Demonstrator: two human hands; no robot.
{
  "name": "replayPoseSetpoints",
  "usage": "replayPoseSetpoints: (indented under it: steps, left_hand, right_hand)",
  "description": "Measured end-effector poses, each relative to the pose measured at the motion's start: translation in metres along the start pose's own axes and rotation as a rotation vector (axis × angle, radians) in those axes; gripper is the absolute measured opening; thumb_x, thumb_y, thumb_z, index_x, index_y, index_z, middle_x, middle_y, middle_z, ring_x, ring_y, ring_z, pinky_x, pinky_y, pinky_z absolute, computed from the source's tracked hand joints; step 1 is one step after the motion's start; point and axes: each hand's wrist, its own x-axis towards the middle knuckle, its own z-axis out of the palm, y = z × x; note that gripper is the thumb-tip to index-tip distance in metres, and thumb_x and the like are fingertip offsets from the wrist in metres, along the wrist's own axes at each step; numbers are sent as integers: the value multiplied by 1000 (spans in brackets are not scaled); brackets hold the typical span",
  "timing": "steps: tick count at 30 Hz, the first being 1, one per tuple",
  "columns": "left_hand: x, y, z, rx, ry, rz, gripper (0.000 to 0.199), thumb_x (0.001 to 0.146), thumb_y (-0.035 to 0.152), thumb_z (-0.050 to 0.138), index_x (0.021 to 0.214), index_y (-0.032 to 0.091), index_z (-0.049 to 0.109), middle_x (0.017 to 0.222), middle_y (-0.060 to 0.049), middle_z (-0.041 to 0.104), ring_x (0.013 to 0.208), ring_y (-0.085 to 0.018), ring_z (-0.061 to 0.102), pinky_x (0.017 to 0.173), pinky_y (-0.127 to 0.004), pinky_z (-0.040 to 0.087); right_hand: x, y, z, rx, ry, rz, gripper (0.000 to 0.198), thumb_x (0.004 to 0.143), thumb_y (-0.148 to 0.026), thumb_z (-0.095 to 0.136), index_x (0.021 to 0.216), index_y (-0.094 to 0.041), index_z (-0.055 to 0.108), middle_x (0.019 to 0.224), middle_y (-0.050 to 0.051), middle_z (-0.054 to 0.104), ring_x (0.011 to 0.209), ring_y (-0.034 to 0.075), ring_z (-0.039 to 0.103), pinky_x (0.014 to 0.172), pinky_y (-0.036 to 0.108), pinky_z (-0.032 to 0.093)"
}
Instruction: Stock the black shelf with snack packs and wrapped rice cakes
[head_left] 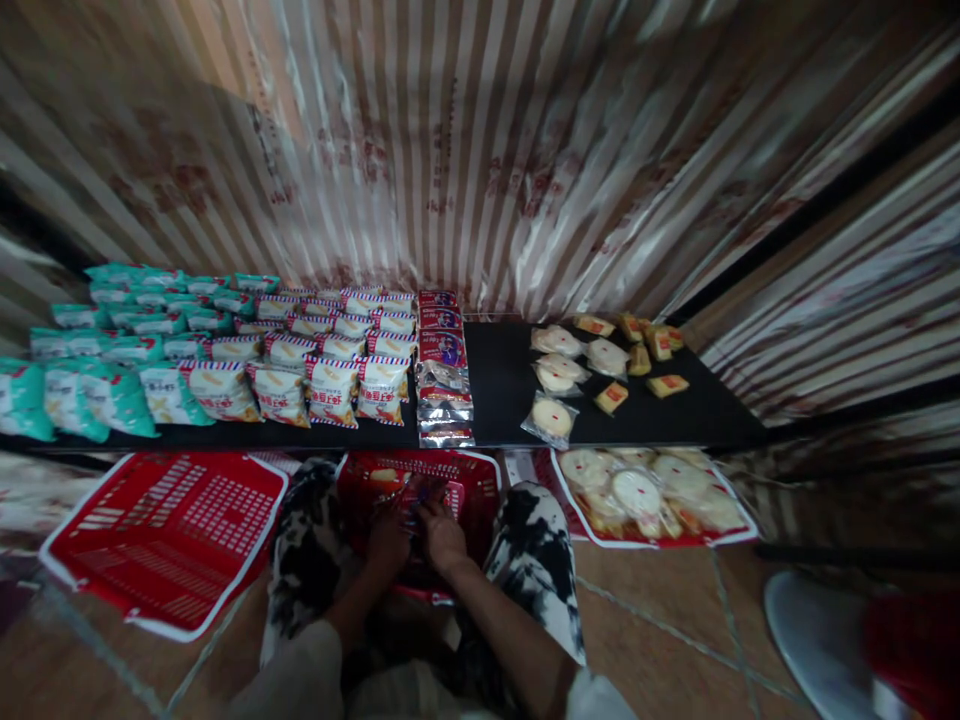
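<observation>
Both my hands reach down into the red middle basket (491, 480) between my knees. My left hand (390, 535) and my right hand (442, 535) are close together, fingers curled inward around something dark and shiny; dim light hides what it is. Beside the fingers lies a red packet (456, 497), and a yellowish packet (386, 475) sits near the basket's far wall. Just beyond, a column of red and purple packets (442, 348) runs along the black shelf (499, 390), with clear-wrapped ones (444, 385) at its near end.
Teal snack bags (112, 395) and white-and-red snack bags (332, 392) stand in rows at left. Wrapped round flat cakes (551, 418) and small yellow packets (667, 385) lie at right. A red basket (187, 510) is at left; another basket (739, 535) holds wrapped cakes. A grey stool (814, 640) stands at lower right.
</observation>
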Motion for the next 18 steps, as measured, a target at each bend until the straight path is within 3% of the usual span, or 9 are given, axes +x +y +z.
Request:
replayPoseSetpoints:
  steps: [8, 18]
  left_hand:
    - [5, -13, 15, 16, -97, -19, 31, 74, 3, 47, 97, 13, 65, 110, -10, 64, 107, -18, 55, 95, -26, 36]
    - [10, -16, 18, -19, -107, -94, 30, 73, 1, 47, 95, 13, 63, 109, -10, 63, 106, -16, 54, 93, -26, 37]
  right_hand:
    - [18, 3, 17, -137, -155, 6, 55, 81, -9, 40, 132, -27, 46, 145, 6, 35, 127, 25, 38, 99, 38, 35]
    - [23, 15, 24, -30, -179, -49, 56, 78, -3, 36, 129, -22, 50, 142, 6, 40, 130, 22, 34, 104, 33, 30]
